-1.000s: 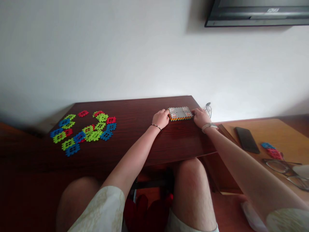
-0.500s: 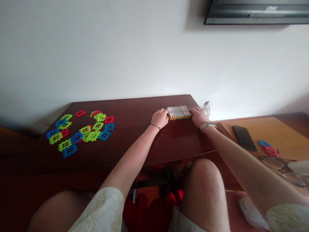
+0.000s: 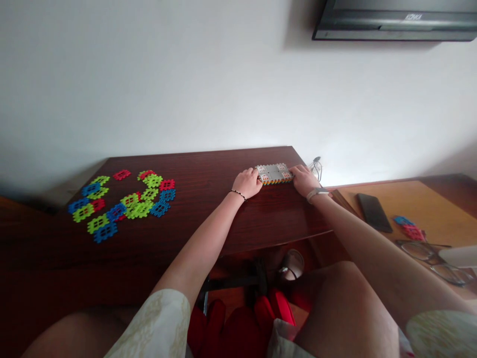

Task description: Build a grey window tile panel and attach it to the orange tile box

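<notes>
A low rectangular block of interlocking plastic tiles point(image 3: 275, 172), grey on top with a yellow and orange toothed side, lies on the dark wooden table point(image 3: 201, 174) at its right part. My left hand point(image 3: 247, 183) grips the block's left end, fingers curled. At the opposite end, my right hand point(image 3: 303, 180) is closed on the block, its fingertips partly hidden. Loose window-shaped tiles, such as a blue tile point(image 3: 105, 231), a green tile point(image 3: 97, 223) and a red tile point(image 3: 121, 174), lie scattered and overlapping on the table's left side.
A lighter wooden surface on the right carries a black phone point(image 3: 373, 212), a few blue and pink tiles point(image 3: 412, 230) and a pair of glasses point(image 3: 421, 250). Behind the table rises a white wall with a television point(image 3: 395, 22). A cable point(image 3: 316, 166) hangs near the table's right corner.
Both hands keep their hold on the tile block, which shows almost no movement. My right knee has swung to the right and down, uncovering a foot below the table. The view has shifted slightly.
</notes>
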Tool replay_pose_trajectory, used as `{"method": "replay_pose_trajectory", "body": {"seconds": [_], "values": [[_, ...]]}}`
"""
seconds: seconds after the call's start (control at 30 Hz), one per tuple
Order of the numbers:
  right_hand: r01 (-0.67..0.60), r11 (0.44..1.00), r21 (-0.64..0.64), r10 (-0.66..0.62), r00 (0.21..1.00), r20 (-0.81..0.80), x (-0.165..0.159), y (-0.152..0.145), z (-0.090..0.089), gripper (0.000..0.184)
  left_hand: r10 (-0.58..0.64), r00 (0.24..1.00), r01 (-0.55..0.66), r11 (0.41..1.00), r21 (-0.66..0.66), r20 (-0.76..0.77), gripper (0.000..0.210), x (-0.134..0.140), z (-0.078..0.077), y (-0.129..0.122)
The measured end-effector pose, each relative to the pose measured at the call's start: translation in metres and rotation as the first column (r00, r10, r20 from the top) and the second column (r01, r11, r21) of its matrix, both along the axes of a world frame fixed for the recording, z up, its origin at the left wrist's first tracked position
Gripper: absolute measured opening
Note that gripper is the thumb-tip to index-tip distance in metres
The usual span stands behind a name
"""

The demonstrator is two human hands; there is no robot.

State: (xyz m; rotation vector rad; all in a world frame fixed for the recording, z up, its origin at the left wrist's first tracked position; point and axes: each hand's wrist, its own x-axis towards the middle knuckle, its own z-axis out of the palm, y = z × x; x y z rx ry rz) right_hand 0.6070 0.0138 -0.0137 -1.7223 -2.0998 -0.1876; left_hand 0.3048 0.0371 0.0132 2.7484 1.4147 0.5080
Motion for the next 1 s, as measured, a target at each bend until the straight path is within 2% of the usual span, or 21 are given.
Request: {"method": "replay_pose_trajectory", "body": {"seconds": [0.2,0.4,0.6,1.0], "values": [[-0.014,1.000,-0.014,0.014,1.000,-0.027,0.002,0.000,0.000,0.045,-0.020,1.000,0.020,1.000,-0.008,-0.004,0.029,-0.003,0.003,0.000],[-0.017,1.000,-0.025,0.017,1.000,-0.008,-0.001,-0.001,0.002,0.040,-0.092,0.996,0.092,0.995,-0.037,0.003,0.053,-0.008,0.003,0.004],[-0.024,0.999,-0.024,0.024,1.000,-0.001,-0.001,-0.001,0.002,0.038,-0.112,0.994,0.112,0.993,-0.032,0.021,0.036,-0.009,0.000,0.007],[-0.043,0.999,-0.009,0.042,0.999,-0.021,0.000,0.001,-0.001,0.037,-0.156,0.984,0.161,0.985,-0.059,0.085,0.034,-0.012,-0.005,0.013]]}}
